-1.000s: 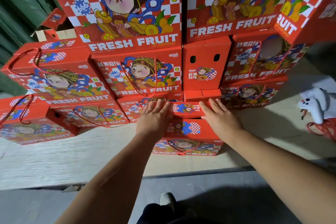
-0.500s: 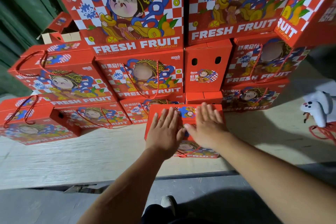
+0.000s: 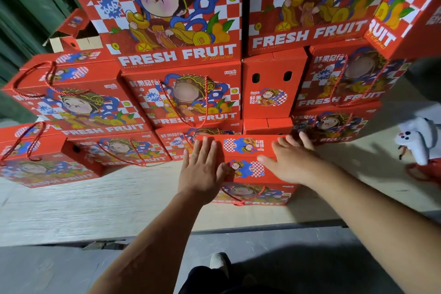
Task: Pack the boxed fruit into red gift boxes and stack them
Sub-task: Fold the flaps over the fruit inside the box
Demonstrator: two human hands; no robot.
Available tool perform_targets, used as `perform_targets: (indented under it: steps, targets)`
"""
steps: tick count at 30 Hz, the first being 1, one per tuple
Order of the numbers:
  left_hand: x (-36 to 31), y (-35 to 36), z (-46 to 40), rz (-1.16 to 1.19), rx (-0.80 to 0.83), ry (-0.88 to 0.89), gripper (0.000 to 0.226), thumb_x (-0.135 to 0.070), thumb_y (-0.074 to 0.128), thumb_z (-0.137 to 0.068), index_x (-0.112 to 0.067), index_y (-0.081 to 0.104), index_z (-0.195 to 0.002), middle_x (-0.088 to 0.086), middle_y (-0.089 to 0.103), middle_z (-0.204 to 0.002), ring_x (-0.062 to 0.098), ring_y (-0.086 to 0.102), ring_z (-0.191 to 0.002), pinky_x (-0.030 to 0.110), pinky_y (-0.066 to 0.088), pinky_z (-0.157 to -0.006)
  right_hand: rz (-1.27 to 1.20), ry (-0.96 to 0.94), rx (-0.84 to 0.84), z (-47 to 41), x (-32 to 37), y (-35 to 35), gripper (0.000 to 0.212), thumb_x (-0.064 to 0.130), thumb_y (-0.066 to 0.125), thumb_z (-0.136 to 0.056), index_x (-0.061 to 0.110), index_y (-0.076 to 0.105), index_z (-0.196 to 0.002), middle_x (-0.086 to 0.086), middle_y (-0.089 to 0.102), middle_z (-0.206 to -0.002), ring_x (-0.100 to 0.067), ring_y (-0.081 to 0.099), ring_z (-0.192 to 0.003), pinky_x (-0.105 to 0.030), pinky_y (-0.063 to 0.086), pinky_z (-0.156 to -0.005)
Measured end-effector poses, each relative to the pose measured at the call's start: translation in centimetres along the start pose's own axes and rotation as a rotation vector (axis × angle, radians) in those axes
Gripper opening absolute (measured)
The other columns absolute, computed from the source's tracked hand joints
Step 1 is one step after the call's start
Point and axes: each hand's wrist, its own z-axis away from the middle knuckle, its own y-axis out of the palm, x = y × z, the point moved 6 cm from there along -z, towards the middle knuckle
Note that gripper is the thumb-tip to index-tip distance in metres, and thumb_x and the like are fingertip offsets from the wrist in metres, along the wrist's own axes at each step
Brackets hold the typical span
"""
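Note:
A red gift box (image 3: 248, 150) printed with a cartoon figure and FRESH FRUIT lies on the wooden platform in front of a tall stack of red gift boxes (image 3: 181, 100). Its top flaps are folded down and a red cord handle hangs over its front face. My left hand (image 3: 202, 169) lies flat on the left part of the top, fingers straight. My right hand (image 3: 291, 160) presses flat on the right part, fingers spread toward the back edge.
The pale wooden platform (image 3: 95, 205) ends at a front edge above the grey floor. An open box with raised flaps (image 3: 71, 36) sits at the upper left. A white plush toy (image 3: 417, 141) lies at the right. My shoe (image 3: 218, 261) shows below.
My hands have moved apart along the box top, the right one sliding to the right side. The camera has come closer to the stack.

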Motion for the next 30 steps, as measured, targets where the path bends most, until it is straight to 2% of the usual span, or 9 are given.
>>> perform_targets:
  steps: [3, 7, 12, 17, 19, 21, 23, 26, 30]
  targets:
    - [0.2, -0.1, 0.0, 0.020, 0.014, 0.010, 0.088, -0.068, -0.005, -0.095, -0.018, -0.006, -0.168, 0.002, -0.016, -0.174, 0.023, -0.021, -0.160, 0.051, -0.008, -0.131, -0.304, -0.066, -0.336, -1.4, 5.4, -1.8, 0.076, 0.060, 0.021, -0.105, 0.014, 0.014, -0.165, -0.007, 0.009, -0.172, -0.026, 0.003, -0.159, -0.039, -0.001, -0.127]
    - [0.4, 0.0, -0.3, 0.021, 0.057, 0.025, 0.077, -0.060, 0.006, -0.105, -0.018, -0.008, -0.168, 0.003, -0.020, -0.174, 0.023, -0.024, -0.159, 0.050, -0.011, -0.130, -0.036, -0.082, -0.174, -0.9, 8.8, 5.1, 0.081, 0.064, 0.012, -0.103, 0.015, -0.007, -0.164, -0.007, -0.014, -0.171, -0.024, -0.015, -0.158, -0.045, -0.008, -0.128]
    - [0.7, -0.1, -0.3, 0.059, 0.032, 0.038, 0.075, -0.058, 0.017, -0.109, -0.018, -0.003, -0.169, 0.002, -0.014, -0.175, 0.023, -0.019, -0.161, 0.052, -0.007, -0.131, 0.004, -0.203, -0.081, -1.5, 5.4, 4.1, 0.089, 0.077, 0.006, -0.095, 0.023, -0.018, -0.162, 0.005, -0.028, -0.167, -0.015, -0.025, -0.155, -0.039, -0.012, -0.127]
    - [0.7, 0.0, -0.5, 0.063, 0.063, 0.033, 0.080, -0.064, 0.011, -0.104, -0.019, -0.007, -0.168, 0.001, -0.018, -0.174, 0.024, -0.022, -0.160, 0.052, -0.014, -0.126, 0.089, -0.051, 0.053, 0.0, -0.4, 3.3, 0.093, 0.078, 0.006, -0.095, 0.019, -0.027, -0.158, 0.001, -0.037, -0.163, -0.017, -0.031, -0.152, -0.038, -0.015, -0.125]
    - [0.7, -0.1, -0.5, 0.070, 0.070, 0.029, 0.077, -0.060, 0.015, -0.108, -0.019, -0.006, -0.168, 0.000, -0.018, -0.174, 0.024, -0.023, -0.160, 0.052, -0.015, -0.126, -0.019, 0.036, 0.132, -1.4, 0.9, 2.3, 0.093, 0.076, 0.011, -0.097, 0.015, -0.023, -0.159, -0.005, -0.034, -0.165, -0.021, -0.028, -0.154, -0.040, -0.014, -0.124]
    - [0.8, -0.1, -0.6, 0.106, 0.072, 0.037, 0.076, -0.059, 0.020, -0.109, -0.019, -0.005, -0.169, 0.000, -0.018, -0.174, 0.023, -0.022, -0.160, 0.053, -0.013, -0.126, -0.243, 0.025, -0.013, -2.7, 4.4, 1.0, 0.086, 0.067, 0.019, -0.103, 0.012, -0.009, -0.163, -0.010, -0.018, -0.170, -0.025, -0.016, -0.157, -0.040, -0.009, -0.126]
    - [1.0, -0.1, -0.6, 0.144, 0.068, 0.049, 0.074, -0.056, 0.022, -0.110, -0.018, -0.003, -0.169, -0.001, -0.016, -0.175, 0.022, -0.021, -0.160, 0.055, -0.010, -0.129, -0.276, -0.083, -0.221, -2.2, 7.9, 1.3, 0.078, 0.058, 0.024, -0.106, 0.013, -0.002, -0.165, -0.008, -0.010, -0.172, -0.025, -0.012, -0.158, -0.041, -0.006, -0.128]
    - [1.4, -0.3, -0.5, 0.228, 0.043, 0.052, 0.073, -0.052, 0.023, -0.108, -0.016, 0.003, -0.169, 0.001, -0.008, -0.176, 0.023, -0.016, -0.162, 0.053, -0.002, -0.131, -0.028, -0.137, -0.210, -1.0, 9.6, 5.0, 0.077, 0.062, 0.013, -0.105, 0.017, -0.009, -0.164, -0.004, -0.018, -0.170, -0.022, -0.020, -0.157, -0.042, -0.012, -0.127]
    - [1.3, -1.0, -0.4, 0.423, -0.106, 0.018, 0.062, -0.036, 0.040, -0.112, -0.013, 0.021, -0.167, 0.002, 0.013, -0.176, 0.025, 0.005, -0.163, 0.042, 0.010, -0.132, 0.003, -0.230, -0.170, -2.2, 7.2, 4.5, 0.081, 0.072, 0.010, -0.100, 0.027, -0.012, -0.163, 0.006, -0.023, -0.169, -0.016, -0.023, -0.155, -0.039, -0.014, -0.124]
